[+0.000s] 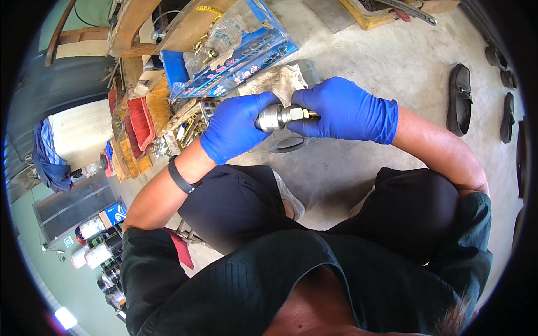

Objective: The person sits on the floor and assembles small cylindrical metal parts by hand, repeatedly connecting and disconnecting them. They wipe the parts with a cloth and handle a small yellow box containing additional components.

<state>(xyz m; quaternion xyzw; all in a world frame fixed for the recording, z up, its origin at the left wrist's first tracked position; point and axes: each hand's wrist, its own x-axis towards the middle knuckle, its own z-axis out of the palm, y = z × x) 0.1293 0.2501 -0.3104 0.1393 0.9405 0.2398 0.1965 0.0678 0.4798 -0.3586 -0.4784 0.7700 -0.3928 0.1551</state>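
Both hands wear blue gloves and are up in front of my knees. My left hand (238, 123) is closed round the thick silver collar of a metal coupling (276, 118). On its right end the coupling narrows to a hex part and a thin brass-coloured tip. My right hand (342, 110) has its fingers curled round that narrower end, hiding part of it. Just beyond the hands, a stained pale cloth (274, 81) lies on a clear plastic container (310, 71).
A blue cardboard box (238, 67) holding brass fittings and a plastic bag stands beyond my hands. To the left are loose metal parts (192, 130), a red tray (140, 124) and wooden pieces. Black shoes (459, 101) lie on the concrete floor at right.
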